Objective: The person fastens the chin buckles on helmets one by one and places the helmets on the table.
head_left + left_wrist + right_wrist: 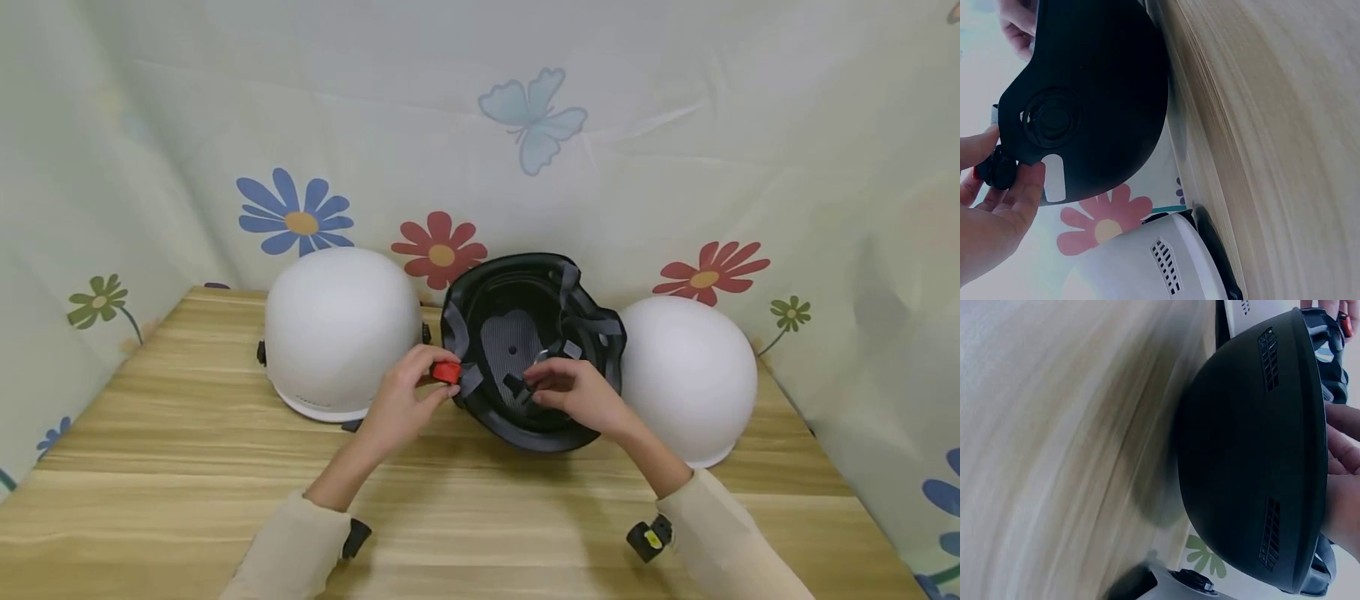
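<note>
A black helmet (513, 433) lies upside down on the table, its padded inside facing up. At its left rim my left hand (401, 404) pinches a red and black strap buckle (447, 372) between thumb and fingers. The left wrist view shows the dark side of that buckle (1002, 170) beside the helmet's outer shell (1110, 94). Over the helmet's opening, my right hand (577, 392) pinches a black buckle end (516, 385) on the other strap. In the right wrist view the helmet shell (1247, 456) hides part of the right fingers.
White helmets stand on both sides: one on the left (341, 333), another on the right (690, 375), close against the black one. All rest on a wooden table (465, 525). Behind hangs a pale curtain (420, 125) printed with flowers and a butterfly.
</note>
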`<state>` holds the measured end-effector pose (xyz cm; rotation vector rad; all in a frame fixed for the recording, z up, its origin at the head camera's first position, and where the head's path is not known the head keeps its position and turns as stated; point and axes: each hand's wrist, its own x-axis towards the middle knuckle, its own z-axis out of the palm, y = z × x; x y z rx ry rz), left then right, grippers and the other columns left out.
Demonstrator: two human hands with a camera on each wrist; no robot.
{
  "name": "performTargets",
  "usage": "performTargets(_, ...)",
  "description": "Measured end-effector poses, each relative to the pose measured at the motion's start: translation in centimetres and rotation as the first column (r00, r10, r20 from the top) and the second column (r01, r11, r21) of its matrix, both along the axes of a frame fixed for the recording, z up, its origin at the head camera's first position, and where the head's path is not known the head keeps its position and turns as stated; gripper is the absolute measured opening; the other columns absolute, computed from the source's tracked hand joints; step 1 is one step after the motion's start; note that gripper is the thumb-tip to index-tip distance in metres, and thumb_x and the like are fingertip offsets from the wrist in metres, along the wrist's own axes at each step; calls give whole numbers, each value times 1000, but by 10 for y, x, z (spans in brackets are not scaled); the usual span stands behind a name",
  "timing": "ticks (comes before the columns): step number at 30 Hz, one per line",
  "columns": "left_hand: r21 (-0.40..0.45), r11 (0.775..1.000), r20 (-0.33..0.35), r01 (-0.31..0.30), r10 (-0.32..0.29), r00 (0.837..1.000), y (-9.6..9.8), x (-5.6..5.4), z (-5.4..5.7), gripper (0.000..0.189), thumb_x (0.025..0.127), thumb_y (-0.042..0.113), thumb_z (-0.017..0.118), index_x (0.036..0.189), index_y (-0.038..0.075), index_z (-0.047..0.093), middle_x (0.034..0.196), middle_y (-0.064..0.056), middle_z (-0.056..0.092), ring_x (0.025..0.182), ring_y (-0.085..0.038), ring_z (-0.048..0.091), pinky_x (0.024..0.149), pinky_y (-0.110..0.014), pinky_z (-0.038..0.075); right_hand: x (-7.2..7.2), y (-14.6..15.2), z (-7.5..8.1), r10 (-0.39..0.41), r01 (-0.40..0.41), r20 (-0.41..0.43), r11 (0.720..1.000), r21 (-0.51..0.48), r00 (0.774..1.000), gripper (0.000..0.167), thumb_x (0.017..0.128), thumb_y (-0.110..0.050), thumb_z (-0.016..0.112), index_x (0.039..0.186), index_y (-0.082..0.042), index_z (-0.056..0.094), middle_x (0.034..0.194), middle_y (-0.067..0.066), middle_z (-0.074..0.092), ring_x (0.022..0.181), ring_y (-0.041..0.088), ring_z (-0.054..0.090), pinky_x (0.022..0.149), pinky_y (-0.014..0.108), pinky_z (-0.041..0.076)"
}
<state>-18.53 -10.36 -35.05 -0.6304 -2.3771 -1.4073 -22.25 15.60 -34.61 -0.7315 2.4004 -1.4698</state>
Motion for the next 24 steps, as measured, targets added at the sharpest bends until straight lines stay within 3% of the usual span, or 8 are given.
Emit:
performTargets(6, -9, 1000, -4, -12, 12, 1000, 1, -2, 0, 30, 76, 0, 72, 103, 3, 60, 102, -7, 56, 91, -17, 55, 79, -29, 50, 2, 7, 6, -22, 23, 35, 999, -30, 999, 30, 82, -8, 68, 111, -1, 62, 100, 13, 61, 87, 24, 59, 73, 28, 51)
performTargets(24, -17, 1000, -67, 0, -1, 998, 6, -4, 5, 29, 75, 2, 73, 102, 3, 61, 100, -7, 57, 91, -17, 55, 77, -30, 50, 4, 13, 8, -54, 54, -62, 999, -1, 997, 29, 81, -10, 70, 107, -1, 62, 97, 10, 60, 81, 21, 56, 68, 25, 49)
